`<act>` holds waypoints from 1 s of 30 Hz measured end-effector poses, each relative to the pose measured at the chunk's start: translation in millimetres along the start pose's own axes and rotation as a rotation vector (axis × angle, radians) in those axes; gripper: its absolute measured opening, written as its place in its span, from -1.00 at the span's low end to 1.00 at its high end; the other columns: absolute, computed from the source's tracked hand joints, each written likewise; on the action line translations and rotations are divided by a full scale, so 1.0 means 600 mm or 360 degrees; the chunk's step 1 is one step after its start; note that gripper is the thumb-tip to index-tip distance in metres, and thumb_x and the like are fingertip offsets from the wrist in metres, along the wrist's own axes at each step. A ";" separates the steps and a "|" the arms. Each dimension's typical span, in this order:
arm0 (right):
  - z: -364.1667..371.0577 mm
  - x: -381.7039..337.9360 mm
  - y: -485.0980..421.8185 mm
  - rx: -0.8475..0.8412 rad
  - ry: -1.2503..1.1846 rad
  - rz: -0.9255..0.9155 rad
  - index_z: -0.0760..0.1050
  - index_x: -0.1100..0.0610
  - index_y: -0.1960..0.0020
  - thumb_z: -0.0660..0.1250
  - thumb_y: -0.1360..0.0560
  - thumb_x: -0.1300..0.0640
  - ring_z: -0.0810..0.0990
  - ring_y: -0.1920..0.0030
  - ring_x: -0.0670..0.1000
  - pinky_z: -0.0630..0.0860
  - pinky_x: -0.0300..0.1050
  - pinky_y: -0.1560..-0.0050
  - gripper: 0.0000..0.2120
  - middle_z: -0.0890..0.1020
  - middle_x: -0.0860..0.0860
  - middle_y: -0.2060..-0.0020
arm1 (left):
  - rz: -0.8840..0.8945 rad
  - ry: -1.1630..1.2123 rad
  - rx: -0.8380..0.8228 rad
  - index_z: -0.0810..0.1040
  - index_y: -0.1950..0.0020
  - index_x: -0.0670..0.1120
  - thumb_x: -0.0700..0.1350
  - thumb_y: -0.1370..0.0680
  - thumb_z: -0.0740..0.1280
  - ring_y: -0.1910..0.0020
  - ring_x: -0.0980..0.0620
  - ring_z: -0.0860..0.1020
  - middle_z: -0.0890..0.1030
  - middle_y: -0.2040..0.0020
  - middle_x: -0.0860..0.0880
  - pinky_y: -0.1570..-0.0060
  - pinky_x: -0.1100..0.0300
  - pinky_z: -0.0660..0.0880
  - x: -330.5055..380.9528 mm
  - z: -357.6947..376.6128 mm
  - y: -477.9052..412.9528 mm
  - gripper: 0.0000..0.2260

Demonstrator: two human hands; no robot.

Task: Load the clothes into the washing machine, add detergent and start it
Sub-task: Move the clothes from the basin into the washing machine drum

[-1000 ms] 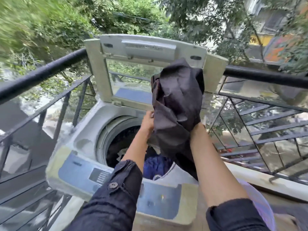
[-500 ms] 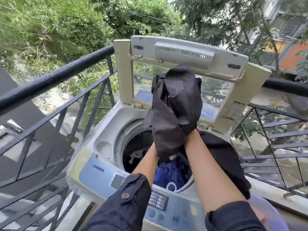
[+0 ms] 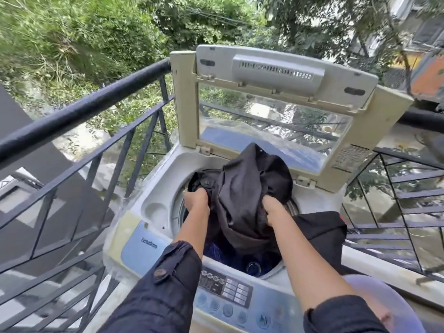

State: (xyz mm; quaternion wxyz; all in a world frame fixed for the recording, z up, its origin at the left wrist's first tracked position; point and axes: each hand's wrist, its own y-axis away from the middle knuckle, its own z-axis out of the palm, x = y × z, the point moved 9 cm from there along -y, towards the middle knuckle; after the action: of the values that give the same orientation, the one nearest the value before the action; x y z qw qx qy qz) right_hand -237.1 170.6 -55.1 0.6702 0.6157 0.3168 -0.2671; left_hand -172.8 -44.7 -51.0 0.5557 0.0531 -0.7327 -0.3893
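1. On an outdoor balcony, a person bends over a top-loading washer (image 3: 158, 186) whose lid (image 3: 276, 68) stands upright at the back, with foliage visible through its clear pane.
2. Both hands hold a dark garment (image 3: 242, 188) bunched over the mouth of the drum (image 3: 179, 212). Its lower folds hang into the opening and its top rises above the rim.
3. The left hand (image 3: 195, 200) grips the garment's left edge, its fingers (image 3: 191, 196) curled tight into the cloth just below a button.
4. The right hand (image 3: 274, 210) clutches the garment's right side. Its fingers are closed on a fold and mostly buried in the fabric.
5. Blue clothes (image 3: 216, 251) lie inside the drum, under the hanging garment.
6. A black cloth (image 3: 322, 231) is draped over the washer's right rim, just beside the right forearm.
7. The panel (image 3: 225, 287) of buttons runs along the near edge, partly covered by dark rolled sleeves (image 3: 168, 284).
8. A black railing (image 3: 79, 111) encloses the balcony on the left and right, close against the washer.
9. A purple tub (image 3: 374, 292) shows at the lower right, under the right arm.
10. Trees (image 3: 96, 32) fill the background beyond the railing.
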 end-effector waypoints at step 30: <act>-0.066 0.021 -0.040 0.0482 0.0892 0.0068 0.35 0.19 -0.41 0.04 -0.60 0.24 0.50 -0.21 0.16 0.44 -0.07 -0.08 -0.60 0.46 0.21 -0.32 | 0.0441 -0.0668 0.0092 0.45 -0.27 -0.17 -0.31 -0.46 0.20 -0.09 -0.27 0.49 0.37 -0.24 -0.23 -0.17 0.02 0.42 -0.028 -0.008 -0.003 -0.62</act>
State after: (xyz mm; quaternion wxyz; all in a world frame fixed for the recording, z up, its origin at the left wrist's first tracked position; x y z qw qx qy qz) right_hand -250.2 208.0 -82.0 0.4631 0.7646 0.4327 -0.1170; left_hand -163.0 -39.7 -64.5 0.4376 -0.1139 -0.8431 -0.2910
